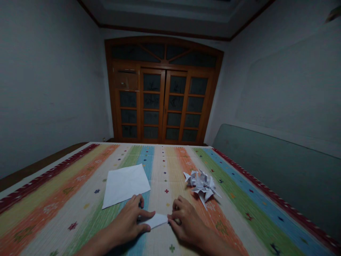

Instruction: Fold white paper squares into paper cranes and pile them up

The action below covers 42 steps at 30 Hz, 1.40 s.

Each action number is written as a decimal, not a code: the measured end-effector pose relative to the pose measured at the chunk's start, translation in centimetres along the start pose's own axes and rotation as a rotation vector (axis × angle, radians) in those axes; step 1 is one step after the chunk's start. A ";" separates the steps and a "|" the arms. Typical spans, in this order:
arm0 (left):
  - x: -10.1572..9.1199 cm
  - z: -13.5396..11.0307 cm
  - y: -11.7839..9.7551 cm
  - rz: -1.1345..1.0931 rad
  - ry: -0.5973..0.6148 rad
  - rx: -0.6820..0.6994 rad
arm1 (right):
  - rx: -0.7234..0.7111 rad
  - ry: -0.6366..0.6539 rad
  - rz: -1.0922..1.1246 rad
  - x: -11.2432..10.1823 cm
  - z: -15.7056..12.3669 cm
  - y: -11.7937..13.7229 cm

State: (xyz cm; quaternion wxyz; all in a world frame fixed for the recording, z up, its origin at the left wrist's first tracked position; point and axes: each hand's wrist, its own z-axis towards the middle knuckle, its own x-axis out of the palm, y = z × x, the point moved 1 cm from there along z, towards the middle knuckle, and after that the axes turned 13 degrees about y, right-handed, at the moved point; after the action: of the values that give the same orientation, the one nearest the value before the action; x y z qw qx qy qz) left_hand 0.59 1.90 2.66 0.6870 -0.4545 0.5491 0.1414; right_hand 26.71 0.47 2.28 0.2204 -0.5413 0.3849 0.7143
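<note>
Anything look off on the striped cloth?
The white paper cluster by the right hand is spiky and crumpled-looking, unlike the flat sheet near the left hand and the neat folded piece between the hands. It may be deliberate folding; can't tell from here. Nothing looks spilled.

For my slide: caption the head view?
Left hand and right hand press folded paper on striped cloth beside a white sheet and spiky paper shape.

The left hand [128, 222] and right hand [186, 222] hold folded white paper [156, 221] on a striped cloth [165, 170].
</note>
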 end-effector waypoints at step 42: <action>-1.7 -0.8 -2.5 0.150 0.064 0.033 | 0.066 0.153 0.269 -0.3 0.4 0.4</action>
State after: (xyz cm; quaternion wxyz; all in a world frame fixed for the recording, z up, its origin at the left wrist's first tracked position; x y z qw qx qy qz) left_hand 1.21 0.41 5.34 0.6638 -0.4050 0.6056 0.1689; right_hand 26.25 0.59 2.69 0.1103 -0.5302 0.4931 0.6808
